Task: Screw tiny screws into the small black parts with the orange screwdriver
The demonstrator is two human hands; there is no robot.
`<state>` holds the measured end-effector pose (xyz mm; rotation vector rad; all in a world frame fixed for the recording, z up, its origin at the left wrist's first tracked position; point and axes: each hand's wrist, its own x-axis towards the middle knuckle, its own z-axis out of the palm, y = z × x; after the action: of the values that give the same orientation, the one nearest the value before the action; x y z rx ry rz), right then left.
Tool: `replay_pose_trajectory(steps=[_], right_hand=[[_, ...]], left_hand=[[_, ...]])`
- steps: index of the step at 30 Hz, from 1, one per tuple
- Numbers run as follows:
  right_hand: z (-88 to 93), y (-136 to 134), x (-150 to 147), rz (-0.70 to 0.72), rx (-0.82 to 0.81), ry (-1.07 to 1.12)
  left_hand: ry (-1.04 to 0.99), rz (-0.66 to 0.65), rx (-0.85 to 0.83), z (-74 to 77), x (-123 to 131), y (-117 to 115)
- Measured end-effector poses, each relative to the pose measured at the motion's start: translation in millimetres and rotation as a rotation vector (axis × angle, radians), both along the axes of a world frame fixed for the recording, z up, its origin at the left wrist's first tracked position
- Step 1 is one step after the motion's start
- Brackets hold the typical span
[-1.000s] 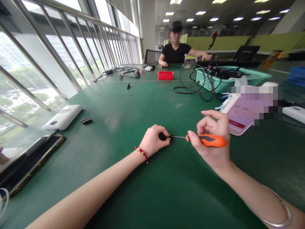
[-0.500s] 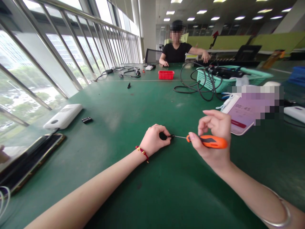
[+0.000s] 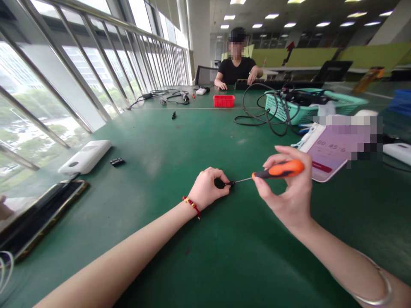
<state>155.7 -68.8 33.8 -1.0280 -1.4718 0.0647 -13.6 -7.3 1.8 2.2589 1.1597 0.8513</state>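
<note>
My left hand [image 3: 208, 187] is closed in a pinch on a small black part [image 3: 221, 184], pressed down on the green table [image 3: 180, 141]. My right hand [image 3: 287, 188] grips an orange-and-black screwdriver [image 3: 278, 169] between thumb and fingers. The thin metal shaft slopes down to the left and its tip meets the black part. A red bead bracelet sits on my left wrist and a silver bangle on my right forearm.
A phone [image 3: 325, 153] with a timer lies right of my hand. A white power bank [image 3: 85, 156], a small black piece [image 3: 117, 161] and a dark phone [image 3: 35, 218] lie at left. Farther back: red tray [image 3: 224, 101], teal basket [image 3: 298, 107] with cables, a seated person [image 3: 237, 64].
The screwdriver handle has risen and tilted, so the shaft now slopes down to the part. My left hand stays put. The person at the back drew an arm in.
</note>
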Motion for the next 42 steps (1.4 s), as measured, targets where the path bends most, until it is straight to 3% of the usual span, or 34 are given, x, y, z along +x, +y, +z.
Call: replay_pose_trajectory(steps=[5, 14, 22, 30, 37, 42], right_hand=[[2.7, -5.9, -0.5, -0.027, -0.137, -0.044], [-0.7, -5.5, 2.2, 0.057, -0.160, -0.117], [-0.6, -1.0, -0.6, 0.042, 0.021, -0.039], [-0.1, -8.5, -1.2, 0.035, -0.142, -0.123], [-2.5, -2.4, -2.0, 0.033, 0.075, -0.061], [-1.0, -4.1, -2.0, 0.010, -0.067, -0.101]], left_hand=[[-0.002, -0.007, 0.001, 0.4, 0.2, -0.4], [0.018, -0.047, 0.016, 1.8, -3.8, 4.5], [0.007, -0.116, 0.024, 2.7, -10.0, 10.7], [-0.003, -0.120, 0.036, 1.1, -10.1, 10.2], [-0.008, -0.132, 0.044, 1.2, -9.8, 10.7], [-0.008, -0.130, 0.038, 1.5, -10.2, 10.5]])
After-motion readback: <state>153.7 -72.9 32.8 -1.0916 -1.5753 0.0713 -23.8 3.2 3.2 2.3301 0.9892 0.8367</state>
